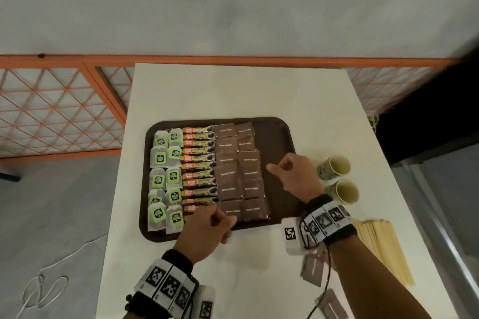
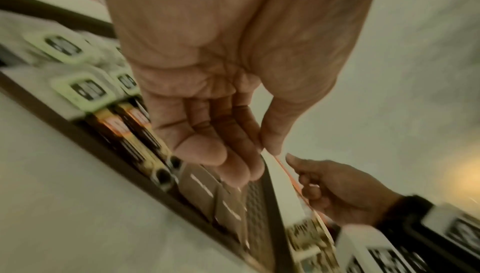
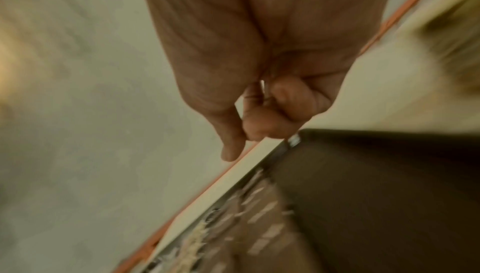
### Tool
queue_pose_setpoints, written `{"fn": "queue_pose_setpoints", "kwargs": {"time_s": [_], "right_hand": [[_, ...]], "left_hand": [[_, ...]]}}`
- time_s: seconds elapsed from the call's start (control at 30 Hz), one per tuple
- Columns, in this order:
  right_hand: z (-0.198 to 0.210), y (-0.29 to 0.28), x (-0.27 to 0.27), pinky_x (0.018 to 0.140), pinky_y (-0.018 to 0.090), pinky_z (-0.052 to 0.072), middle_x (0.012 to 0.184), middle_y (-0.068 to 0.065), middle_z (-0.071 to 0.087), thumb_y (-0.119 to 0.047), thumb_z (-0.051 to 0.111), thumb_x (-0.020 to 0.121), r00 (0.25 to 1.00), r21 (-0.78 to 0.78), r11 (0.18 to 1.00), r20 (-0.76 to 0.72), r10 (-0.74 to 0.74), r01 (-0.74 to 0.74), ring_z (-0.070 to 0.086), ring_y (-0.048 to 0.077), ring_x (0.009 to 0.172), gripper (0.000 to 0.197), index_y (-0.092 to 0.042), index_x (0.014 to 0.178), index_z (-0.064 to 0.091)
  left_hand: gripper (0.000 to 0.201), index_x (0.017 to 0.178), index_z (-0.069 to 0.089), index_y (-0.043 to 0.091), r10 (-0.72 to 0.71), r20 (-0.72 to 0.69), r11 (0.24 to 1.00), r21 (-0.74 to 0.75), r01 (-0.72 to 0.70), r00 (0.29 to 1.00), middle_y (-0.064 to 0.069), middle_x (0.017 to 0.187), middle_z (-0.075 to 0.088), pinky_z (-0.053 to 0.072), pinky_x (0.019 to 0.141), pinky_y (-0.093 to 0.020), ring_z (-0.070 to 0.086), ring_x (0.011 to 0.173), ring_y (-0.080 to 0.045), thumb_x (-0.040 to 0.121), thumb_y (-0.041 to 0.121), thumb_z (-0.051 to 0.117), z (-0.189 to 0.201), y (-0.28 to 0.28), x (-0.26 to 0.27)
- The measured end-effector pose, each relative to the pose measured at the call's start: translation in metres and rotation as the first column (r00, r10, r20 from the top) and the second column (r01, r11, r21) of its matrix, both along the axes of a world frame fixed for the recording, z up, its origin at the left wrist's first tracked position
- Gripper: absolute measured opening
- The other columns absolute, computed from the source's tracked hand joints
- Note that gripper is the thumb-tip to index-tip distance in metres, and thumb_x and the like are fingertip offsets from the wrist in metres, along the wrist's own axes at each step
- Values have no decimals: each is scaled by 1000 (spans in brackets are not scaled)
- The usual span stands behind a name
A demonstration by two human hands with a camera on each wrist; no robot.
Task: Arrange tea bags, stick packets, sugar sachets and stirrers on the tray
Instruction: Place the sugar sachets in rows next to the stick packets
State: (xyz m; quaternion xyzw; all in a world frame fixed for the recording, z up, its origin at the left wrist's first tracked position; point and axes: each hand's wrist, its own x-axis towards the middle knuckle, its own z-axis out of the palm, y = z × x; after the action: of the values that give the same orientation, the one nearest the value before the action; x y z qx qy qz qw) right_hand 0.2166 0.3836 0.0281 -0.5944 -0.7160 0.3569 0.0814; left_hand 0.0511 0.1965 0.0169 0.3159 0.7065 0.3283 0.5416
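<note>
A dark brown tray (image 1: pixel 277 142) lies on the white table (image 1: pixel 233 90). From left to right it carries two columns of tea bags (image 1: pixel 166 176) with green tags, a column of orange-brown stick packets (image 1: pixel 198 166) and two columns of brown sugar sachets (image 1: pixel 239 171). Its right strip is bare. My left hand (image 1: pixel 228 228) hovers at the tray's near edge by the last stick packets, fingers relaxed and empty (image 2: pixel 249 154). My right hand (image 1: pixel 280 168) hangs over the bare strip, fingers curled into the palm, holding nothing (image 3: pixel 241 133). Wooden stirrers (image 1: pixel 381 248) lie off the tray at the right.
Two paper cups (image 1: pixel 334 167) (image 1: pixel 343 191) lie on their sides right of the tray. Loose brown sachets (image 1: pixel 312 269) (image 1: pixel 331 305) sit on the table under my right forearm. An orange lattice fence (image 1: pixel 51 111) stands behind, and a white cable (image 1: pixel 44 290) trails on the floor at left.
</note>
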Motion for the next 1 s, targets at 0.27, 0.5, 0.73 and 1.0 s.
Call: {"fn": "queue_pose_setpoints", "kwargs": {"time_s": [0.27, 0.5, 0.73, 1.0], "right_hand": [[-32, -126, 208, 58, 30, 51, 66, -6, 62, -24, 73, 84, 938, -108, 962, 272, -214, 251, 56, 11, 61, 21, -17, 71, 59], [-65, -199, 236, 78, 32, 50, 101, -7, 51, -48, 73, 75, 947, -277, 933, 285, -150, 232, 57, 16, 89, 41, -28, 103, 50], [-75, -202, 222, 75, 30, 53, 97, -5, 61, -41, 71, 79, 968, -278, 940, 208, -139, 195, 60, 15, 86, 31, -22, 99, 57], [-44, -134, 231, 58, 16, 40, 83, -4, 63, -18, 72, 82, 988, -166, 979, 113, -101, 119, 59, 16, 78, 12, -21, 83, 61]], "left_hand": [[20, 78, 60, 12, -349, -132, 937, -13, 350, 928, 1, 66, 68, 55, 66, -28, 62, 57, -10, 89, 27, 66, -14, 15, 103], [23, 80, 56, 25, -480, -450, 876, -201, 439, 753, 6, 86, 66, 53, 80, -37, 63, 89, -22, 86, 46, 64, -37, 20, 185], [67, 128, 44, 13, -460, -550, 885, -347, 310, 698, -9, 132, 54, 46, 93, -42, 55, 120, -31, 82, 55, 68, -43, 28, 228], [23, 99, 60, 17, -478, -523, 878, -311, 364, 706, -3, 112, 65, 50, 84, -37, 61, 104, -26, 87, 34, 68, -46, 22, 229]]}}
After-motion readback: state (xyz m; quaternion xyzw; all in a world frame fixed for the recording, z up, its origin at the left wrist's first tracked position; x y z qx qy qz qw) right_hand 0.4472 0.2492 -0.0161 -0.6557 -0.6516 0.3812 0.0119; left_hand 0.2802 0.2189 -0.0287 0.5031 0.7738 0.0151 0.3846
